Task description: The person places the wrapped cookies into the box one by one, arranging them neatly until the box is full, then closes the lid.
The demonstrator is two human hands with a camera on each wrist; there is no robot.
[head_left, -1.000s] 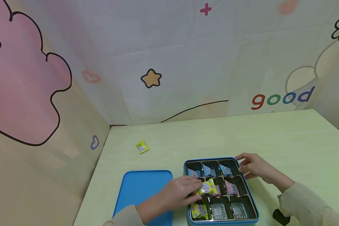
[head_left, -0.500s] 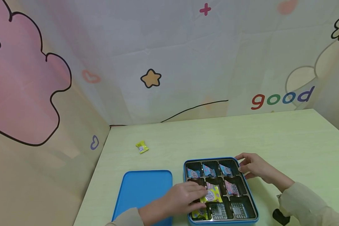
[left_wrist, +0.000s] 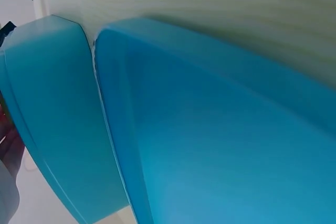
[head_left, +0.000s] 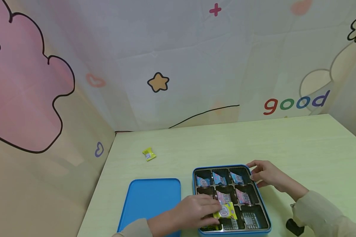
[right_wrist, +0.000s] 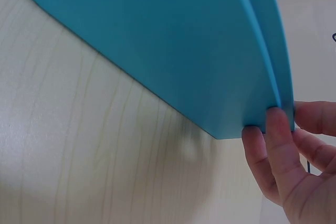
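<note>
My left hand pinches a yellow wrapped candy over the bottom-middle compartment of a blue divided box. Black compartments fill the box in a grid. Blue wrapped candies lie in the far row and pink ones in the middle row. My left hand largely hides the near-left compartment, where a bit of yellow wrapper shows. At the box's far right corner, my right hand holds the edge; the right wrist view shows its fingers against both sides of that corner.
A blue lid lies on the table left of the box, partly under my left forearm. One yellow candy lies alone farther back on the table. A printed cloth wall rises behind the table.
My left hand has carried the yellow candy right and toward me, from the middle row to above the bottom-middle compartment. The right hand has stayed at the box corner.
</note>
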